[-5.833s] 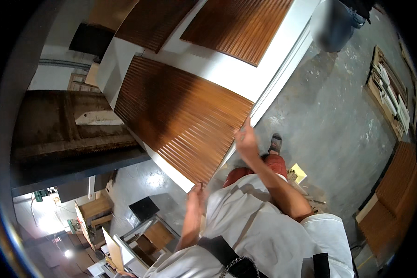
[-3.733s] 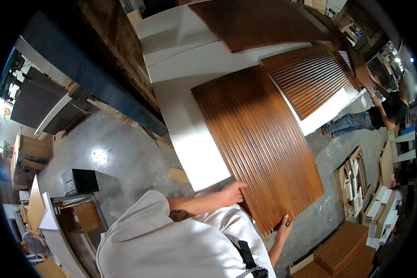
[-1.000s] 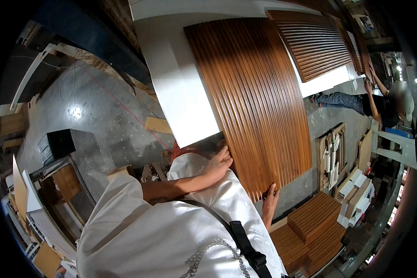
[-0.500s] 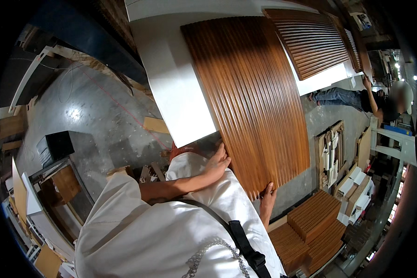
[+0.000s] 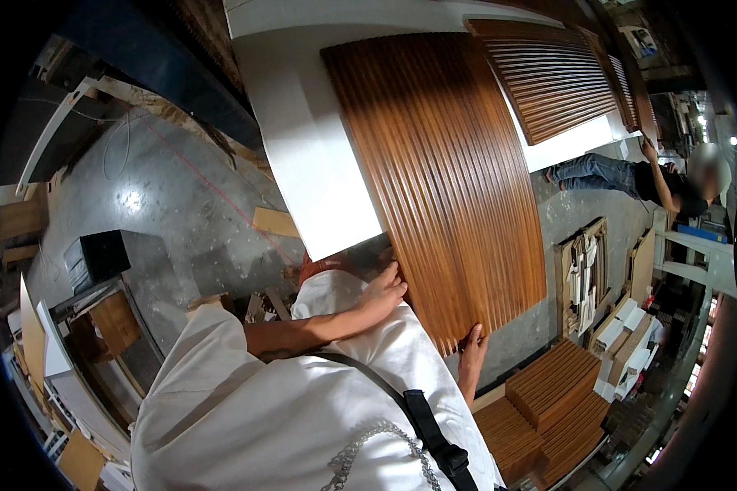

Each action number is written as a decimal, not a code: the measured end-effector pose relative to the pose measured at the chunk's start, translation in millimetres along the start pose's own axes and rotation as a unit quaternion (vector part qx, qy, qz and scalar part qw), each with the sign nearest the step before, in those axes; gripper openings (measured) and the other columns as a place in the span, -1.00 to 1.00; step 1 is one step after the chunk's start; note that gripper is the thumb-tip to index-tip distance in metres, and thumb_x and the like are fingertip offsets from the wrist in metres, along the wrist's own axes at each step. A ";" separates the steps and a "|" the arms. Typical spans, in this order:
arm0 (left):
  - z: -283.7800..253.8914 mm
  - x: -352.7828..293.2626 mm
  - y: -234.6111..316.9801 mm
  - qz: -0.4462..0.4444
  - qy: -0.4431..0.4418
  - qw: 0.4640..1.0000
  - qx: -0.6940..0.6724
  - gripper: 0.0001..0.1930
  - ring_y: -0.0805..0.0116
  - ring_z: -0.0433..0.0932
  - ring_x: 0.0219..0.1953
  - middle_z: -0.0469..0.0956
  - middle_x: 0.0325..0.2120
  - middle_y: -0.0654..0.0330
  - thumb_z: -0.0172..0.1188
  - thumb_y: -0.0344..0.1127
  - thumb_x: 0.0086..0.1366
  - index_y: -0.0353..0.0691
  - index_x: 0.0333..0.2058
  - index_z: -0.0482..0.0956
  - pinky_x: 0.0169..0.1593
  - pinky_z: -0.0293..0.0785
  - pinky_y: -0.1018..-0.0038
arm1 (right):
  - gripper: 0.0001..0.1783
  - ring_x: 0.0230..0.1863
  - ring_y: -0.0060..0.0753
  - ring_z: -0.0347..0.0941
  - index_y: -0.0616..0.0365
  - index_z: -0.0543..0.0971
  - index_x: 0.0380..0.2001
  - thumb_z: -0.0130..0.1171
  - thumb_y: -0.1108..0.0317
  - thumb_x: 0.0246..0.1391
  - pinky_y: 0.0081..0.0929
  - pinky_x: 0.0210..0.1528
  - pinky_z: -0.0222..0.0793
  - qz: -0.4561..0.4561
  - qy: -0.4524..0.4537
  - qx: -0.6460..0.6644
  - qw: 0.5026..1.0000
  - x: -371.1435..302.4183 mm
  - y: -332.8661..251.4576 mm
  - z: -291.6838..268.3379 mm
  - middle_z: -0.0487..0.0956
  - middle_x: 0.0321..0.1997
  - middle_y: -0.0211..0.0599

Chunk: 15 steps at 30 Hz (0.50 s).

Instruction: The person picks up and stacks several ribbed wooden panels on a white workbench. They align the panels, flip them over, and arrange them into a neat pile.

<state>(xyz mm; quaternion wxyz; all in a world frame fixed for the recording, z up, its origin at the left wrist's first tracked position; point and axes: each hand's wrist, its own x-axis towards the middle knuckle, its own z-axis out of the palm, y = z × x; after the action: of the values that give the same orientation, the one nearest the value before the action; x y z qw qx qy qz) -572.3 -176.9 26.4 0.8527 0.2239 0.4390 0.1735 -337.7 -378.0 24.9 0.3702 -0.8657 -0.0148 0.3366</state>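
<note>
A large brown fluted wood panel (image 5: 446, 180) lies over a white surface, and its near end juts out past that surface toward me. My left hand (image 5: 382, 293) is closed at the panel's left edge close to the near corner, its fingertips partly hidden by the edge. At the near end my right hand (image 5: 472, 353) holds the rim, the thumb on top and the other fingers hidden beneath. Under the panel, the white surface (image 5: 327, 180) shows along its left side.
More fluted panels (image 5: 549, 78) lie farther along to the right. A co-worker (image 5: 667, 182) stands there, one hand at a panel's edge. Stacked brown slatted pieces (image 5: 553, 385) are at lower right, beside bundled boards (image 5: 581, 278). A black box (image 5: 98, 260) stands on the left floor.
</note>
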 end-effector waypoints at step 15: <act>-35.2 20.8 79.3 0.249 0.098 0.888 0.374 -0.79 0.20 0.66 -0.20 0.68 -0.31 0.10 0.13 -0.31 0.40 -0.32 -0.16 0.64 -0.12 0.54 0.35 | -0.01 0.11 -0.13 0.41 0.20 0.08 0.42 0.09 -0.29 0.20 -0.26 0.00 0.43 0.030 -0.043 -0.002 0.999 10.2 11.3 -25.6 0.39 0.23 0.00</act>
<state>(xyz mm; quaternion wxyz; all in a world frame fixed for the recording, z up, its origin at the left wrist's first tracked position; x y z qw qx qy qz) -597.7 -91.9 36.7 0.5876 0.6098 0.4823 0.2242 -317.1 -399.5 24.5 0.3575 -0.8511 -0.0055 0.3845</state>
